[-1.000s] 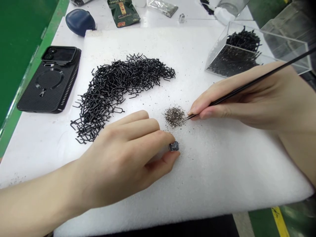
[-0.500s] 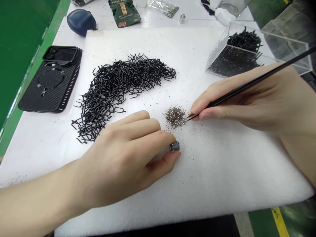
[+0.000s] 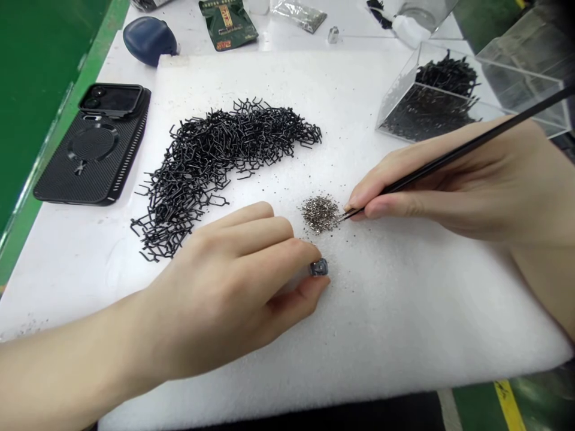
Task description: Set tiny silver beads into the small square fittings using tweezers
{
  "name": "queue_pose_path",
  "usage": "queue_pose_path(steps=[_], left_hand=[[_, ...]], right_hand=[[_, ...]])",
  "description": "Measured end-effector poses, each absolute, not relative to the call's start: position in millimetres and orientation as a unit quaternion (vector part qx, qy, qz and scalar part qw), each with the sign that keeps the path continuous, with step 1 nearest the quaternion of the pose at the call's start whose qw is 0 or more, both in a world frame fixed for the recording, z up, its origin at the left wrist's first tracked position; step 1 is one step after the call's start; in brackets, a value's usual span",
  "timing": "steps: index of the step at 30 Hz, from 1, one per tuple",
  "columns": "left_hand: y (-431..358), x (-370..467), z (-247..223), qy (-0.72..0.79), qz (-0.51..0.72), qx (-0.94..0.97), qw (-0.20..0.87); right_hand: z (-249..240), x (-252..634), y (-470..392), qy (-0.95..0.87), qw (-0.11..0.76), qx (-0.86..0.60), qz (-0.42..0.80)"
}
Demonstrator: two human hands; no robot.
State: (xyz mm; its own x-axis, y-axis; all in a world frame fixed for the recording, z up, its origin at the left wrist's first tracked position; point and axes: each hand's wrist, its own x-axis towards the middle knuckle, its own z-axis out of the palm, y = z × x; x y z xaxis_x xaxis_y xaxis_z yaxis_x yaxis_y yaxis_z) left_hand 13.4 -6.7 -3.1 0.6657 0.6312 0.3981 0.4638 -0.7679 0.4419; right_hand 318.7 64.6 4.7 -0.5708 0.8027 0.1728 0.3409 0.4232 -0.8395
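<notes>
Between the thumb and index finger of my left hand (image 3: 233, 287) is a small dark block (image 3: 319, 267) with a greyish face. My right hand (image 3: 449, 179) grips black tweezers (image 3: 467, 143), whose thin tips touch the right edge of a small pile of shiny brown-silver bits (image 3: 320, 214). The pile lies on a white foam sheet (image 3: 404, 311), just beyond the block. A curved heap of bent black pieces (image 3: 224, 143) spreads over the foam behind my left hand.
A clear box (image 3: 390, 126) holding black pieces stands behind my right hand. At the left lies a black phone (image 3: 92, 146), with a dark blue rounded object (image 3: 149, 41) beyond it. A green packet (image 3: 229, 24) and a small metal piece (image 3: 333, 35) are at the back.
</notes>
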Motion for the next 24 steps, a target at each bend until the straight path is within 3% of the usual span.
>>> queue_pose_path(steps=[10,17,24], left_hand=[[-6,14,3,0.31,0.26,0.899,0.167],[-6,15,2,0.314,0.267,0.896,0.167],[-5,15,-1,0.318,0.266,0.893,0.174]], right_hand=[[5,313,52,-0.774,0.336,-0.351,0.405],[7,298,42,-0.752,0.288,-0.31,0.506],[6,297,35,-0.746,0.303,-0.323,0.497]])
